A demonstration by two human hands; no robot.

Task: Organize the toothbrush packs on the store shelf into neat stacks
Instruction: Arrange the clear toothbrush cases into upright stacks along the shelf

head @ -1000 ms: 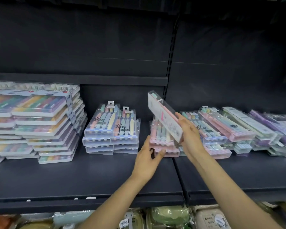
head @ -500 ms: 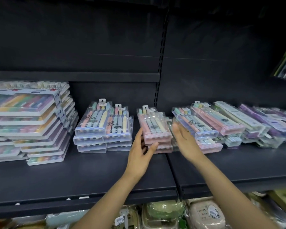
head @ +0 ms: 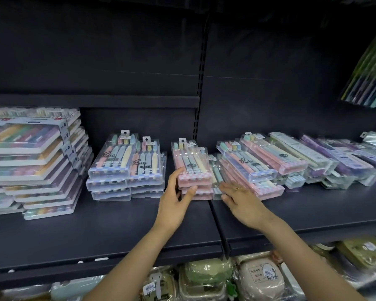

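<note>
Toothbrush packs (head: 192,168) in a pink stack sit at the middle of the dark shelf (head: 96,231), where the left hand (head: 176,203) grips the stack's front left corner, thumb against the lower pack. Just beside it, the right hand (head: 240,198) lies flat with fingers straight, touching a clear pack (head: 217,177). Taller stacks (head: 126,168) stand to the left, and jumbled packs (head: 291,161) spread to the right.

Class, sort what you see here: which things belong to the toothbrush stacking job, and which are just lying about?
Part of the job:
left hand
right hand
pink toothbrush pack stack
jumbled toothbrush packs
shelf

Just lying about:
wide multicolour box stack
wrapped goods on the lower shelf
hanging packs
</note>
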